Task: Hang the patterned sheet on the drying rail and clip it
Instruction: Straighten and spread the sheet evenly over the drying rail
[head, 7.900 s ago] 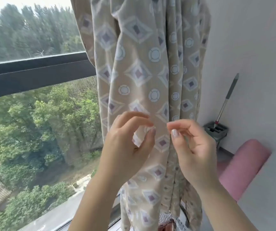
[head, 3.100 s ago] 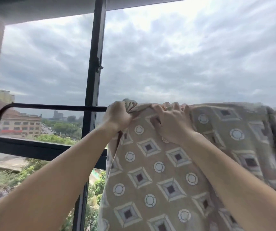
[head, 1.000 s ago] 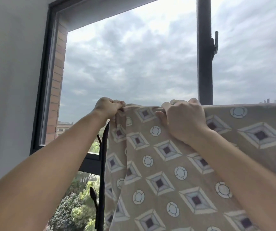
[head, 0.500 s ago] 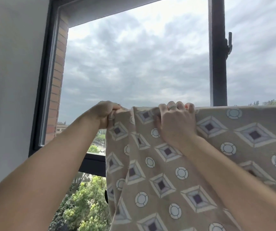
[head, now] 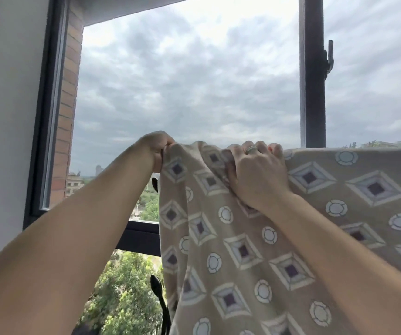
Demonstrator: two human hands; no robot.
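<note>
Two hands at the sheet's end, and no clip in sight.
Your left hand (head: 157, 151) is fisted on the corner of the sheet (head: 243, 238), your right hand (head: 255, 172) curls over its top edge; the rail is hidden beneath. Since half a second ago a fold has bunched between your hands and the corner has been drawn leftward, so you seem to be spreading it toward the rack end (head: 162, 303). Seconds earlier it hung gathered.

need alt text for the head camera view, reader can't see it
Two bare hands hold the top edge of a beige patterned sheet up at a window: left hand at its corner, right hand gripping further along. Cloudy sky and treetops lie behind; no clip shows.
</note>
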